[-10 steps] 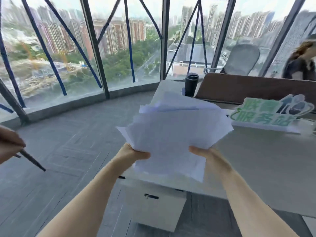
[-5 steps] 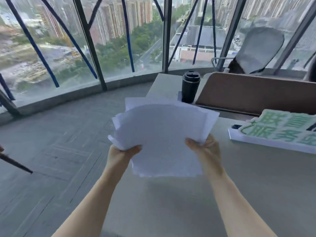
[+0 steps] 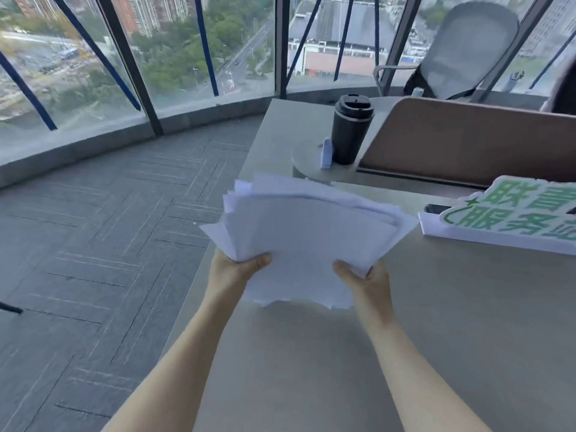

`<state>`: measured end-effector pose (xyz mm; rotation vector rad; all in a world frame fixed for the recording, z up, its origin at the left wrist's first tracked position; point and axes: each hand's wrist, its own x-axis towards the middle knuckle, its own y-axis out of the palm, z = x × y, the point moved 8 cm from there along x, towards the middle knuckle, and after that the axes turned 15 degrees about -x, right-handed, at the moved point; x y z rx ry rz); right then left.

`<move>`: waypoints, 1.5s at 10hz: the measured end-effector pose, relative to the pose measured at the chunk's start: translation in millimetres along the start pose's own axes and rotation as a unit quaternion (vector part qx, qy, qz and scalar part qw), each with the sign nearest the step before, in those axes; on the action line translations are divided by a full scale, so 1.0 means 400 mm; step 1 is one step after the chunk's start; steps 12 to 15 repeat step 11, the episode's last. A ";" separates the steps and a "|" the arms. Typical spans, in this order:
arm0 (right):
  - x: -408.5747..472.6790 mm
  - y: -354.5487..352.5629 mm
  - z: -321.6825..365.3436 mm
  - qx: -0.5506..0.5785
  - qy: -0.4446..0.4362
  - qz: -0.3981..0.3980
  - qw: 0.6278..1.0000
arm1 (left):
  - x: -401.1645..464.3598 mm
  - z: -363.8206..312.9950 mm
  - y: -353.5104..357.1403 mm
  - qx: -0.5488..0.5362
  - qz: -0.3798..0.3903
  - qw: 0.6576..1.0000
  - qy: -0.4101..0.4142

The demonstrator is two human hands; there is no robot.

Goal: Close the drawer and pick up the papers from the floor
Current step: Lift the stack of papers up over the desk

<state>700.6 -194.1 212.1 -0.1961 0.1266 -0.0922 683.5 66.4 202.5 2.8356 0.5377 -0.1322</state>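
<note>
Above the desk (image 3: 436, 322), left hand (image 3: 230, 271) and right hand (image 3: 363, 280) grip the papers (image 3: 305, 241) (unevenly fanned); gathering looks finished, so setting them down squarely probably comes next.

Matt white papers (image 3: 307, 244), smooth matt desk (image 3: 467, 322), glossy black plastic cup (image 3: 349, 132), ribbed grey carpet (image 3: 93, 244).

Head view: from above, looking forward and down, close over desk (image 3: 436, 338); far side probably windows (image 3: 187, 57).
</note>
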 end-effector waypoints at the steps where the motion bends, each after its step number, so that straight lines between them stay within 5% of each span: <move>1: 0.008 0.037 -0.016 -0.016 0.020 0.014 1.000 | 0.008 0.027 0.005 -0.002 -0.003 1.000 -0.005; 2: 0.008 0.071 -0.058 -0.050 0.062 0.010 0.997 | 0.011 0.100 0.018 0.008 0.035 0.998 -0.055; 4: 0.064 0.135 -0.086 -0.151 0.097 0.022 0.983 | 0.085 0.091 -0.076 0.143 -0.022 0.988 -0.056; 7: 0.152 0.338 -0.227 -0.259 0.179 0.116 0.942 | 0.198 0.195 -0.251 0.297 -0.055 0.937 -0.176; 10: 0.130 0.308 -0.225 -0.566 0.145 0.075 0.808 | 0.206 0.194 -0.282 0.492 -0.069 0.861 -0.109; 11: 0.105 0.264 -0.209 -0.478 0.158 0.069 0.862 | 0.153 0.157 -0.245 0.489 -0.057 0.869 -0.036; 15: 0.105 0.264 -0.209 -0.478 0.158 0.069 0.862 | 0.153 0.157 -0.245 0.489 -0.057 0.869 -0.036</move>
